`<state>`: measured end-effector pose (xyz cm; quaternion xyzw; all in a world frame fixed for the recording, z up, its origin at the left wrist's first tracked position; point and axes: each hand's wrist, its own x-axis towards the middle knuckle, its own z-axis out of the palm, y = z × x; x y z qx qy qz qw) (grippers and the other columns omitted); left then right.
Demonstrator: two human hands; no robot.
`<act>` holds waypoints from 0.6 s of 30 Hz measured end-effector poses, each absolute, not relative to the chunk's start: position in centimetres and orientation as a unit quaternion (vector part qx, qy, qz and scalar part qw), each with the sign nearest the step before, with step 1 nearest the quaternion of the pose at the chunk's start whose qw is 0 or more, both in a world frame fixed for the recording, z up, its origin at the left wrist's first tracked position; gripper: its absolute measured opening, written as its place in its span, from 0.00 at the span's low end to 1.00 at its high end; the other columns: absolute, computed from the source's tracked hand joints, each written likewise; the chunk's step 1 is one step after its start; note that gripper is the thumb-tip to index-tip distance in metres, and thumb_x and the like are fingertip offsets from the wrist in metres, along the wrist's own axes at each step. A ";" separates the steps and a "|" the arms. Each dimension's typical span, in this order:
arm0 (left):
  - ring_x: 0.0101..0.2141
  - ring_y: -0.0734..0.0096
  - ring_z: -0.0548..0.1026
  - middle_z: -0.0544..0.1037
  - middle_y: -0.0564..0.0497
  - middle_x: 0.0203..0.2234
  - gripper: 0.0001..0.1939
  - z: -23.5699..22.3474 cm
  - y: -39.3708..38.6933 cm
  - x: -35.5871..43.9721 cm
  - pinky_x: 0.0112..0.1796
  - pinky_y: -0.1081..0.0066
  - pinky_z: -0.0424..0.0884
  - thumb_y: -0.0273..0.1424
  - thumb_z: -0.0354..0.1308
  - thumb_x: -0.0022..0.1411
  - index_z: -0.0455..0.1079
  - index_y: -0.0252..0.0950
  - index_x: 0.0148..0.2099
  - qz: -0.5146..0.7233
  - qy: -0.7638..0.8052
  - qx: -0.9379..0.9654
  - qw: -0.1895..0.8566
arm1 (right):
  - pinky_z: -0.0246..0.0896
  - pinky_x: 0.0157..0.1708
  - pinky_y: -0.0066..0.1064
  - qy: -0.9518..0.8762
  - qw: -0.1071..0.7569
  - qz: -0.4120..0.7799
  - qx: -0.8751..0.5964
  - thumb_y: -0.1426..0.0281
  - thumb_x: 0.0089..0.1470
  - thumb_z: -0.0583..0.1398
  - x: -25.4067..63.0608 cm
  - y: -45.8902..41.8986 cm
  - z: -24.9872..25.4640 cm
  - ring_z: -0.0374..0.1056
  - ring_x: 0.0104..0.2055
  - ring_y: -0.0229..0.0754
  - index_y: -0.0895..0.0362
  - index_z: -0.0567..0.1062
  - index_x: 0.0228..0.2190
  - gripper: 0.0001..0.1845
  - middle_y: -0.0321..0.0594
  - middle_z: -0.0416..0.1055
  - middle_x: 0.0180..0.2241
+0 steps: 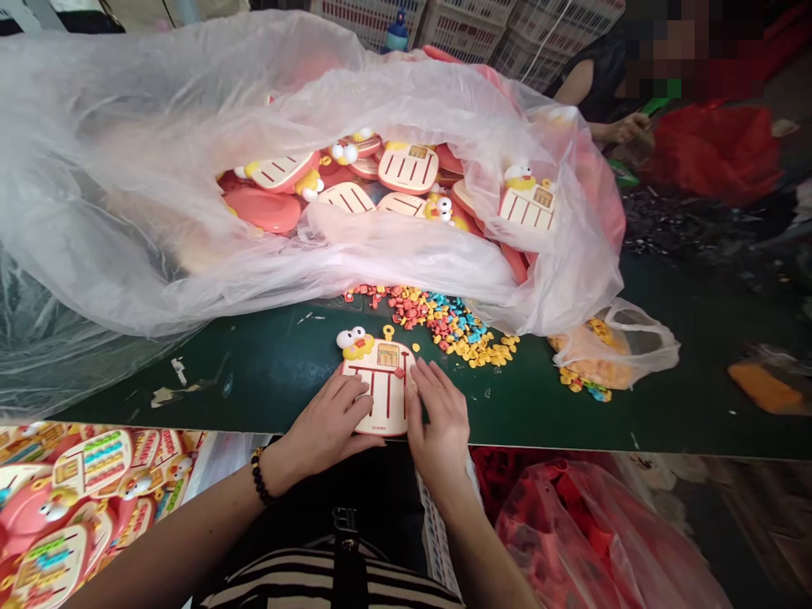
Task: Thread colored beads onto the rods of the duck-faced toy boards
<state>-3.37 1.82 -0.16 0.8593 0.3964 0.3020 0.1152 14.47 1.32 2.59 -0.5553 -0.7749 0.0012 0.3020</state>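
Observation:
A cream-and-red plastic toy board (pixel 381 389) with a cartoon head with bulging eyes lies on the green table (pixel 266 372), its vertical red rails bare of beads. My left hand (pixel 330 419) grips its left side, and my right hand (pixel 437 431) holds its right edge. Just beyond it lies a heap of small red, yellow and blue plastic beads (pixel 437 321). Several similar boards (pixel 409 167) lie in a large clear plastic sheet (pixel 145 169) farther along the table.
A small clear bag of beads (pixel 602 351) sits to the right. Finished boards with coloured beads (pixel 82 482) are stacked at lower left. Red plastic bags (pixel 571 541) lie below the table edge. A co-worker's hand (pixel 625 128) is at the far right, with stacked crates (pixel 463 30) behind.

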 end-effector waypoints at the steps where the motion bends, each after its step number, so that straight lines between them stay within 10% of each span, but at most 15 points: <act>1: 0.42 0.59 0.70 0.72 0.43 0.39 0.15 -0.1 1.9 -3.4 0.49 0.53 0.70 0.41 0.61 0.59 0.68 0.34 0.40 0.304 0.394 0.860 0.113 | 0.63 0.51 0.47 -0.785 0.282 -0.005 -0.551 0.71 0.61 0.53 14.4 1.5 2.2 0.66 0.57 0.51 0.56 0.72 0.51 0.18 0.49 0.74 0.49; 10: 0.44 0.60 0.70 0.71 0.43 0.42 0.14 0.2 1.7 -3.3 0.45 0.58 0.73 0.33 0.60 0.57 0.65 0.34 0.45 0.317 0.418 0.843 0.120 | 0.63 0.55 0.44 -0.863 0.246 0.103 -0.430 0.79 0.57 0.49 11.9 2.6 2.2 0.65 0.58 0.48 0.55 0.64 0.59 0.28 0.43 0.73 0.52; 18: 0.59 0.43 0.59 0.61 0.32 0.58 0.41 0.0 1.3 -3.7 0.55 0.47 0.63 0.52 0.59 0.55 0.54 0.31 0.61 0.307 0.473 0.825 0.034 | 0.69 0.46 0.39 -0.749 0.378 0.014 -0.544 0.77 0.59 0.52 17.1 5.5 2.9 0.72 0.46 0.45 0.56 0.74 0.45 0.17 0.45 0.77 0.44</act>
